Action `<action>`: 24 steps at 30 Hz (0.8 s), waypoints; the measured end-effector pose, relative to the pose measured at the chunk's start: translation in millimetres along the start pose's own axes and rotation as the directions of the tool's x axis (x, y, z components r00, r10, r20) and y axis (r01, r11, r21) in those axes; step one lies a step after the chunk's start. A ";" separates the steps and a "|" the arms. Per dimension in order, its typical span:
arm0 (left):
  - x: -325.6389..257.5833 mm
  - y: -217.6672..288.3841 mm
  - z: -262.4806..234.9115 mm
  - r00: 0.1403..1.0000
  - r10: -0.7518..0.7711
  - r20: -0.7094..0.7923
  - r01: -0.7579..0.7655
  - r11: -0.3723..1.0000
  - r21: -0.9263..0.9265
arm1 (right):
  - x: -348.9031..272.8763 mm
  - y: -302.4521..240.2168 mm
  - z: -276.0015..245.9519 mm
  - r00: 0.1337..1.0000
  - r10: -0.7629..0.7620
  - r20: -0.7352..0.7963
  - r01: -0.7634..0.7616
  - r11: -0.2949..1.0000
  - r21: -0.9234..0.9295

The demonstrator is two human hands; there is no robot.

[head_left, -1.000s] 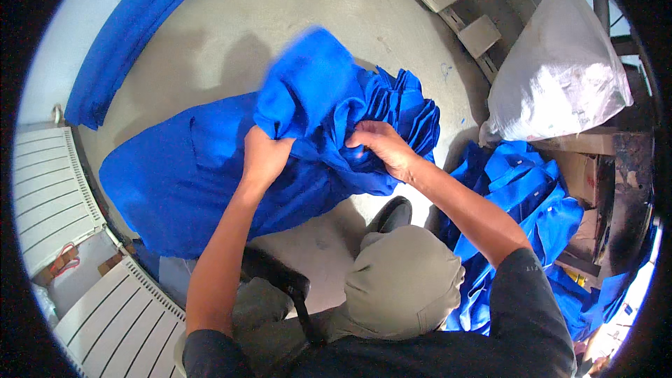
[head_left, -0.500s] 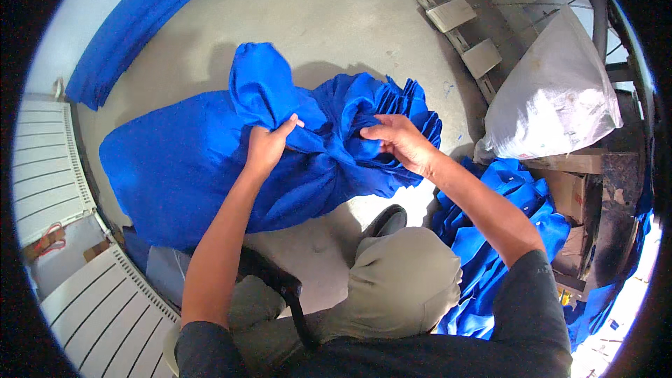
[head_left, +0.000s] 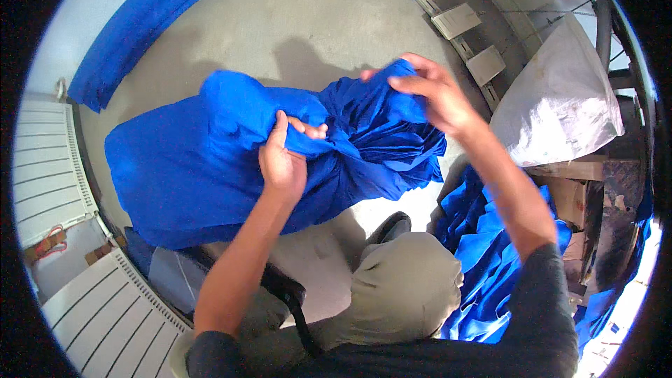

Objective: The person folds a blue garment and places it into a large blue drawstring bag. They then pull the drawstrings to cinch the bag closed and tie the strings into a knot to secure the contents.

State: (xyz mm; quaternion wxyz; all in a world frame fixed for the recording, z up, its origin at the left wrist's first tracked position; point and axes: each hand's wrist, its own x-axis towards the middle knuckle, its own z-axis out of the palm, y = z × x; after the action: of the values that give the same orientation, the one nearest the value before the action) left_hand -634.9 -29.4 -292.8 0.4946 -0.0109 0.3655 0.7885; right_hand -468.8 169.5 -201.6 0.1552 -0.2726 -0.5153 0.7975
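Note:
A big blue cloth sack point(head_left: 189, 168) lies stuffed on the grey floor in front of me. My left hand point(head_left: 283, 157) is clenched around its bunched neck. My right hand point(head_left: 430, 91) is raised above the neck and pinches the gathered, pleated top edge of the blue cloth point(head_left: 381, 122). Both forearms come in from the lower edge, and my bent knee in grey trousers point(head_left: 402, 287) is below the sack.
A heap of loose blue fabric point(head_left: 490, 266) lies at my right. A full white woven bag point(head_left: 560, 105) stands at the far right beside cardboard boxes point(head_left: 567, 192). White ribbed panels point(head_left: 49, 161) line the left. A long blue roll point(head_left: 147, 21) runs along the back wall.
The folded-over flap of cloth has been pulled down into the neck. My left hand now grips the neck. My right hand has lifted up and away with the top edge.

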 end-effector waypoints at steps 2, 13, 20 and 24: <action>2.1 -6.3 5.2 0.995 -0.003 0.100 0.006 1.000 -0.029 | 40.9 33.2 12.5 0.998 -0.059 -0.023 0.063 0.950 0.307; -45.2 -25.1 9.1 0.997 -0.049 -0.058 0.057 0.985 0.164 | 189.8 145.5 -16.8 0.808 -0.371 -0.458 -0.208 0.547 -0.811; -111.9 -42.2 -32.6 0.957 -0.109 -0.269 0.225 0.863 0.451 | 159.8 204.6 -39.7 0.868 -0.205 -0.452 -0.189 0.705 -0.684; -100.8 0.0 -5.0 0.925 -0.262 -0.275 0.380 0.650 0.659 | 128.6 75.7 -14.5 0.964 -0.259 0.068 0.189 0.479 -0.857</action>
State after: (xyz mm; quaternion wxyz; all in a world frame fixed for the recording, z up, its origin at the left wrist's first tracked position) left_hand -585.2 -110.1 -258.2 0.5631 0.0518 0.6661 0.4863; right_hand -561.0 216.4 -310.2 0.1208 -0.2716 -0.8665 0.4010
